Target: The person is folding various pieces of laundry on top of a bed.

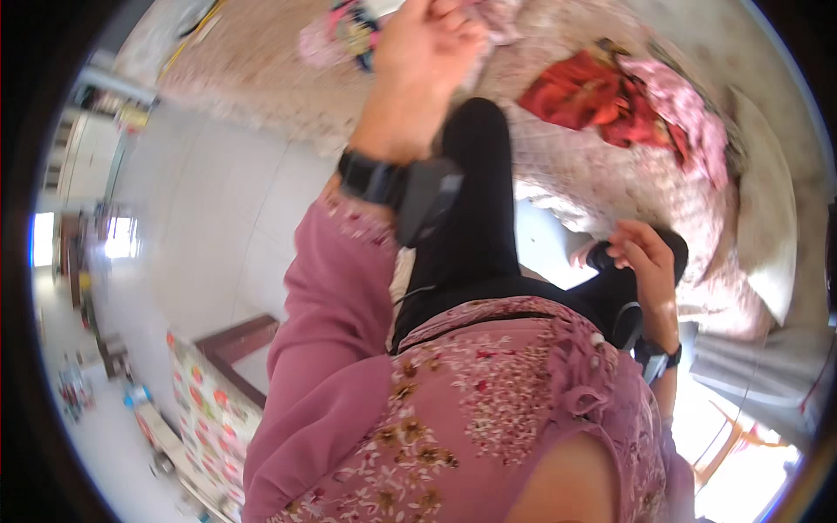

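Observation:
My left hand [435,46] reaches over a bed at the top of the view, blurred and with its fingers curled. A pale pink cloth [500,19] lies at its fingertips; I cannot tell whether they grip it. Beside the wrist sits a dark multicoloured printed cloth [356,33], partly covered by the hand. My right hand [644,255] hovers near my bent knee, fingers loosely bent and holding nothing. Ahead of it on the bed lies a crumpled red printed cloth [575,91] with a pink cloth [690,108] against it.
The bed's pinkish patterned cover [261,78] spans the top. A pale cushion [765,209] stands at the right. Pale floor tiles [216,196] stretch along the left. Lower left are a dark wooden frame [242,333] and a fruit-printed cloth [209,405]. Both my wrists wear dark straps with devices.

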### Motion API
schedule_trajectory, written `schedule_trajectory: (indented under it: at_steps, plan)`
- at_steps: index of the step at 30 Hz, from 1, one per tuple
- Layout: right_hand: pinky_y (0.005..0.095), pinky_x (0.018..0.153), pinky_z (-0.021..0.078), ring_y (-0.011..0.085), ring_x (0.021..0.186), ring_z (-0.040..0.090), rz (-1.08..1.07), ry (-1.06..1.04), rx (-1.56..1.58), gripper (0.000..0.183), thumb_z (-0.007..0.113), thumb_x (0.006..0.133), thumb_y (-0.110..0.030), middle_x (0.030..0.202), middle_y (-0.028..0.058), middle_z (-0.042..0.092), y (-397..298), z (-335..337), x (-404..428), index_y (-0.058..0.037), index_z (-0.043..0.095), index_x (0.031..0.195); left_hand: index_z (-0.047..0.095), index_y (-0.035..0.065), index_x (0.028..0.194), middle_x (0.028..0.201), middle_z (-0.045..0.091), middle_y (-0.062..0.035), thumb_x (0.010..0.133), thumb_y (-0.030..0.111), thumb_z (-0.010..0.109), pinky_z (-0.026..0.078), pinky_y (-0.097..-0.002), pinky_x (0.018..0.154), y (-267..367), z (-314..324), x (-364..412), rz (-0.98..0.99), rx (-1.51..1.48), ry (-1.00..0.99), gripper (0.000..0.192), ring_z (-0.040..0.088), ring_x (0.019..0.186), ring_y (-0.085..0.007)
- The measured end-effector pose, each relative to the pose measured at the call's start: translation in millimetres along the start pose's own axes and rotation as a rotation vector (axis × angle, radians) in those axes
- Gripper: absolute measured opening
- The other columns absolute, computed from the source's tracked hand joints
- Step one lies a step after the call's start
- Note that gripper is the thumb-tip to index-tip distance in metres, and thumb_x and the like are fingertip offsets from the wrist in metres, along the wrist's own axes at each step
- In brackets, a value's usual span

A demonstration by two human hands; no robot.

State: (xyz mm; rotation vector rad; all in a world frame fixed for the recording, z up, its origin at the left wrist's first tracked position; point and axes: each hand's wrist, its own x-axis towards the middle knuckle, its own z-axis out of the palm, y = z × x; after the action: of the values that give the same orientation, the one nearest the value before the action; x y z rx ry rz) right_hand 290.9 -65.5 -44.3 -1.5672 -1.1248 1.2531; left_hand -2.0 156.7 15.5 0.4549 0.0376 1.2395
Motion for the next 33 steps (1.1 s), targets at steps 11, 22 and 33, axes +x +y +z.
schedule_trajectory:
  at_steps: [11, 22, 33]
  plan:
    - [0.0219, 0.061, 0.0449, 0.0107, 0.076, 0.059, -0.008, 0.007, 0.073, 0.029, 0.051, 0.081, -0.005, 0.091, 0.0070, 0.062, 34, -29, 20, -0.0007, 0.055, 0.110, 0.054, 0.0096, 0.086, 0.069, 0.049, 0.0009, 0.090, 0.024, 0.050, 0.035, -0.0271, 0.057, -100, -98, -56, -0.561, 0.091, 0.383, 0.015, 0.043, 0.057, -0.0106]
    - [0.0306, 0.070, 0.0482, 0.0193, 0.078, 0.061, -0.027, 0.416, -0.477, 0.033, 0.053, 0.075, -0.014, 0.088, 0.0119, 0.065, 67, -147, 128, 0.0007, 0.058, 0.104, 0.048, 0.0082, 0.116, 0.103, 0.056, -0.0057, 0.091, 0.024, 0.046, 0.043, -0.0344, 0.073, -105, -107, -58, -0.610, 0.186, 0.300, 0.030, 0.051, 0.084, -0.0152]
    - [0.0394, 0.093, 0.0382, 0.0337, 0.109, 0.049, -0.314, 0.692, -1.222, 0.075, 0.065, 0.065, -0.019, 0.123, 0.0211, 0.047, 54, -225, 294, -0.0032, 0.033, 0.131, 0.039, 0.0053, 0.124, 0.112, 0.052, -0.0139, 0.087, 0.029, 0.053, 0.044, -0.0448, 0.080, -111, -110, -43, -0.665, 0.119, 0.315, 0.046, 0.053, 0.099, -0.0243]
